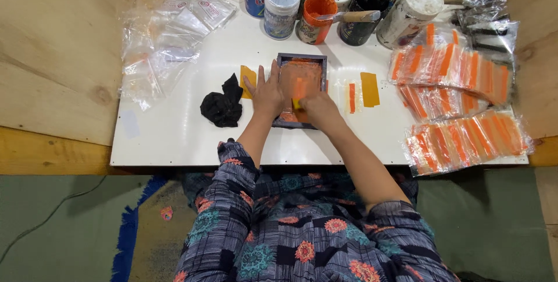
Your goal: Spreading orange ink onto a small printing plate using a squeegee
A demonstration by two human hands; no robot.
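A small dark-framed printing screen (302,59) smeared with orange paint lies at the middle of the white table (192,136). My left hand (266,93) rests flat on the frame's left side, fingers spread. My right hand (317,106) grips a small yellow-orange squeegee (298,92) pressed on the screen's mesh. A yellow card (247,79) pokes out from under my left hand. To the right of the frame lie an orange strip (351,97) and a yellow card (369,89).
A crumpled black cloth (223,105) sits left of the frame. Paint jars (317,17) line the back edge, one orange jar open with a tool across it. Clear plastic bags (163,38) pile at back left. Bagged orange strips (459,107) cover the right side. Wooden walls surround the table.
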